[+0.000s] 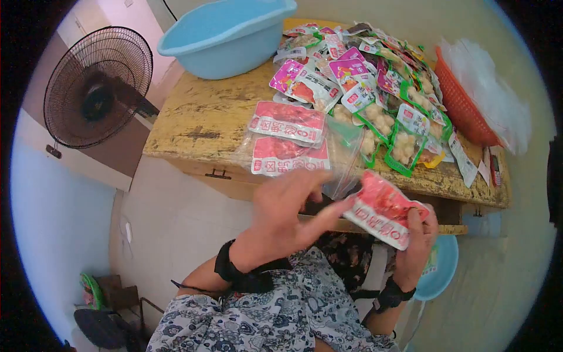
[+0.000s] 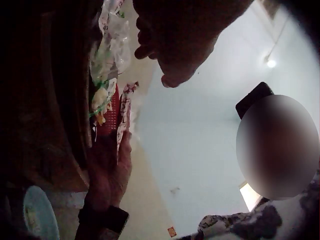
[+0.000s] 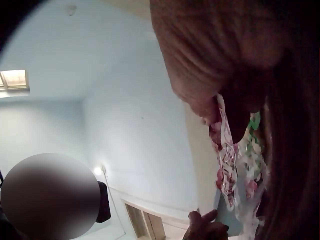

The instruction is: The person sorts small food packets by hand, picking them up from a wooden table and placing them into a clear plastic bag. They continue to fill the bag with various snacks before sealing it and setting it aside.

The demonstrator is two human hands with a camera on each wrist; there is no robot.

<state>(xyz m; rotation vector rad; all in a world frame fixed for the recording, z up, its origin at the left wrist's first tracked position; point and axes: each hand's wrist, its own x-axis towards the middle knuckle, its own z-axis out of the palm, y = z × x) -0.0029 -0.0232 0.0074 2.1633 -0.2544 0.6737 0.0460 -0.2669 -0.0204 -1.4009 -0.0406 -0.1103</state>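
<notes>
My right hand (image 1: 417, 234) pinches a red-and-white plastic food packet (image 1: 384, 208) by its right end, in front of the table. In the right wrist view the packet (image 3: 226, 155) is seen nearly edge-on below the fingers. My left hand (image 1: 287, 211), slightly blurred, hovers left of the packet with nothing in it, thumb stretched toward the packet's left end. In the left wrist view a gap shows between the left hand (image 2: 180, 40) and the packet (image 2: 125, 112). Two similar red-and-white packets (image 1: 287, 122) lie with a clear plastic bag (image 1: 346, 141) on the table's front edge.
A large heap of mixed food packets (image 1: 375, 88) covers the right of the worn yellow table (image 1: 202, 111). Behind it stand a blue basin (image 1: 229, 47) and a red basket (image 1: 469, 100) with clear bags. A fan (image 1: 97, 88) is at left; another blue basin (image 1: 446, 270) sits below.
</notes>
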